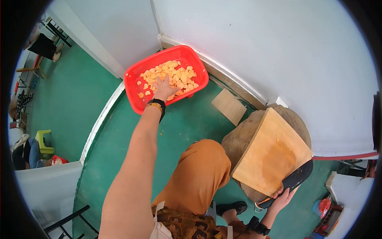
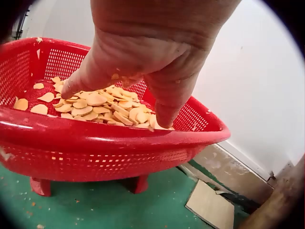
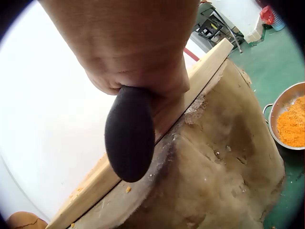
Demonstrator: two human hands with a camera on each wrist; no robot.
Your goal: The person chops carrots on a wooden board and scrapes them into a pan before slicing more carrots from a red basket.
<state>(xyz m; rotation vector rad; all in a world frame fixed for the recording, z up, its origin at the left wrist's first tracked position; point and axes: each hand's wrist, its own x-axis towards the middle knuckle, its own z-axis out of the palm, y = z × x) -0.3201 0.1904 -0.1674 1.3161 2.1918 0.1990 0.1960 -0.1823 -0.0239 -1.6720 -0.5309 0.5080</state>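
My left hand reaches into a red plastic basket, fingers spread over a heap of thin pale-orange slices. In the left wrist view, the thumb and fingers come down around the slices, some fingertips hidden behind the palm. My right hand grips the handle of a black-bladed kitchen knife at the near corner of a wooden cutting board. The rounded butt of the knife handle juts from the fist in the right wrist view. Orange crumbs and a damp patch mark the board.
The board lies on a thick wooden stump against the white wall. A loose flat tile is on the green floor between basket and stump. A metal pan of chopped orange bits stands beside the stump. My bent knee is between both arms.
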